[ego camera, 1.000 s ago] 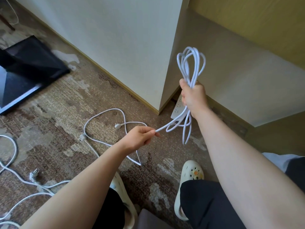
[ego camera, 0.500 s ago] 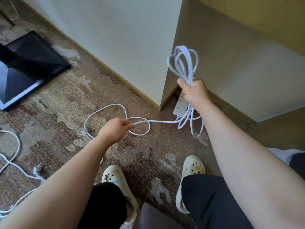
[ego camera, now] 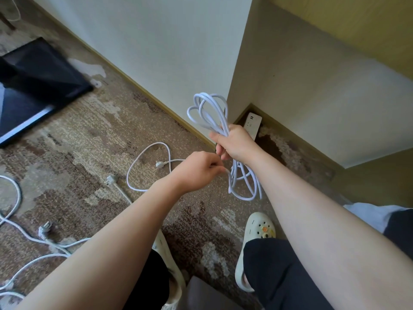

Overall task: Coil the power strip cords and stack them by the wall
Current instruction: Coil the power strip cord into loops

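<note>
Cord loops [ego camera: 209,113] stand bunched above the right hand [ego camera: 234,143], fingers clamped round the middle of the coil, while more loops hang below the fist, held over the carpet [ego camera: 85,135] near the wall corner [ego camera: 237,86]; the left hand [ego camera: 196,171], which half a second ago was stretched out to the side drawing the line taut, has now come in just beside the right, its fingers pinched together on the free run of cord to feed another turn into the bundle; the slack tail [ego camera: 143,162] on the floor has shortened to a single curl ending in a plug [ego camera: 159,164], so this cord looks nearly coiled, with perhaps a turn or two left; a white power strip [ego camera: 252,123] lies on the floor in the corner by the wall, partly hidden behind the right hand, and whether it belongs to the held cord cannot be told; a second plug [ego camera: 111,179] and other loose cords [ego camera: 29,238] sprawl at the left, apparently still to be coiled and stacked; a dark flat panel [ego camera: 33,86] lies on the floor further left.
</note>
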